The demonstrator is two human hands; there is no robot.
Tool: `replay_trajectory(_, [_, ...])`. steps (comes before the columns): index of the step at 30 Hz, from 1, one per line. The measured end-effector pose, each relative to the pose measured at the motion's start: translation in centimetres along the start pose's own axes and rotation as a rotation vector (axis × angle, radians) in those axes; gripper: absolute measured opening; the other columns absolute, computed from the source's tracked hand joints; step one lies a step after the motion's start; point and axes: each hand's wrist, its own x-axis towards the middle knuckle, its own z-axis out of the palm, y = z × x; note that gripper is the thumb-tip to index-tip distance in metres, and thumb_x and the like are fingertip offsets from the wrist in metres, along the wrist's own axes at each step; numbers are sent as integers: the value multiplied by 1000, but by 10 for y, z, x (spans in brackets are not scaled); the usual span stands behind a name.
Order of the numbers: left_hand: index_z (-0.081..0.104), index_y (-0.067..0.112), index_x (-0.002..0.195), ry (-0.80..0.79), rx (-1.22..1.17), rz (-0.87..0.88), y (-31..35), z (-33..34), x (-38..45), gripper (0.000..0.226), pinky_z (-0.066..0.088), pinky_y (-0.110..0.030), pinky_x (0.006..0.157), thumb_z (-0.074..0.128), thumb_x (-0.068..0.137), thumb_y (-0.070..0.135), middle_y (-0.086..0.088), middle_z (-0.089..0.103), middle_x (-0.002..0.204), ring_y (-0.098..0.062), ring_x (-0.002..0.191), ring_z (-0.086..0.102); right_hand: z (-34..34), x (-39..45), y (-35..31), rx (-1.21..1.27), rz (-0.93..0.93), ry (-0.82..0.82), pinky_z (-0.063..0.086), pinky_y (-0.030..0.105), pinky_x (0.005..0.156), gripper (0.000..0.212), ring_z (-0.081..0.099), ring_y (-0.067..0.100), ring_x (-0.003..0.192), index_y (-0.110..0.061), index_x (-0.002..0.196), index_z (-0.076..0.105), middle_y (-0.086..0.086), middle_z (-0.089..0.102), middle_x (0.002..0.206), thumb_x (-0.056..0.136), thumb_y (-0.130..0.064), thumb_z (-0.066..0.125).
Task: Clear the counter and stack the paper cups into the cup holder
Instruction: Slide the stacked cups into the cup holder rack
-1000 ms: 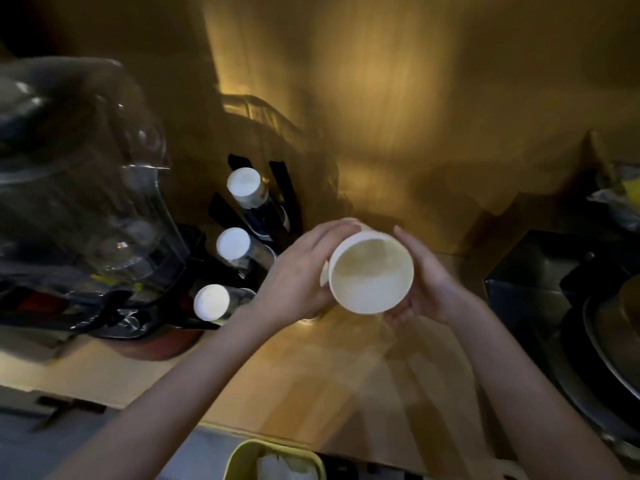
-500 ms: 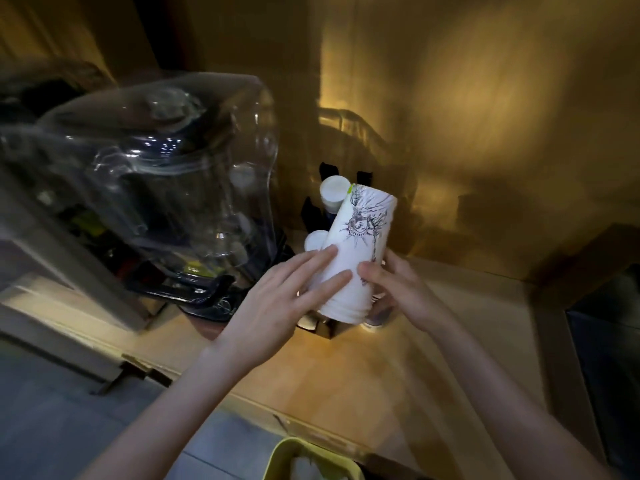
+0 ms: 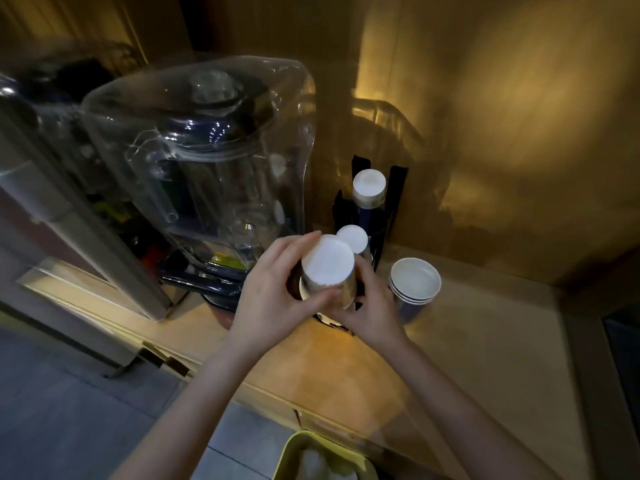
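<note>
**Inverted cups going down into the front slot of the holder**

I am seeing both hands closing around the upturned stack of paper cups at the centre of the frame. Half a second ago that stack was tilted with its printed side showing; now it is standing bottom-up and sinking into the nearest slot of the cup holder, so I judge this batch is almost seated.

My left hand is wrapping the stack's left side, fingers curled over the top edge and thumb pressing across the front. My right hand is cupping the right side and lower part, fingers bent against the wall; both are gripping, neither open.

Just behind, two more inverted stacks are already sitting in the holder. Right of my hands, a short stack of upright cups is waiting on the table, likely next. The clear blender is filling the left of the frame.
</note>
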Motion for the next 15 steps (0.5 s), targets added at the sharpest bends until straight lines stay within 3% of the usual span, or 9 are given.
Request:
replay_trajectory(3, [42,24,132,-10,20,-65,-9,6,-5,75,37,-7,90,70,66,47,10,51,118,0,108,48,8,0,7,1,5,-18,50,35,96,81,42,5,126,-36,132,33,-10,45,139,65,-50,76])
replay_trajectory(5, [44,19,131,-18,24,-110,-16,12,-7,75,45,-15,90,75,65,40,4,55,121,-6,110,52,14,1,14,-23,8,-27,43,25,96,82,40,8,128,-31,135,33,-5,43,140,67,-44,77])
replay_trajectory(7, [48,16,127,-31,24,-151,-24,19,-8,73,49,-26,92,80,63,31,-3,58,123,-12,111,54,18,2,17,-51,24,-50,38,24,98,81,39,12,128,-23,136,34,0,41,140,69,-37,77])
replay_trajectory(12, [49,10,125,-105,30,-217,-45,44,-12,69,33,-12,93,81,64,20,-8,58,126,-19,117,52,19,3,23,-150,-5,-76,36,26,101,72,41,16,127,-15,135,35,5,43,137,76,-32,71])
replay_trajectory(15, [47,9,126,-143,40,-246,-51,56,-13,67,33,-18,93,78,67,19,-10,56,127,-22,119,51,18,2,26,-218,-21,-65,40,29,100,62,43,16,124,-17,131,39,4,46,133,78,-24,69])
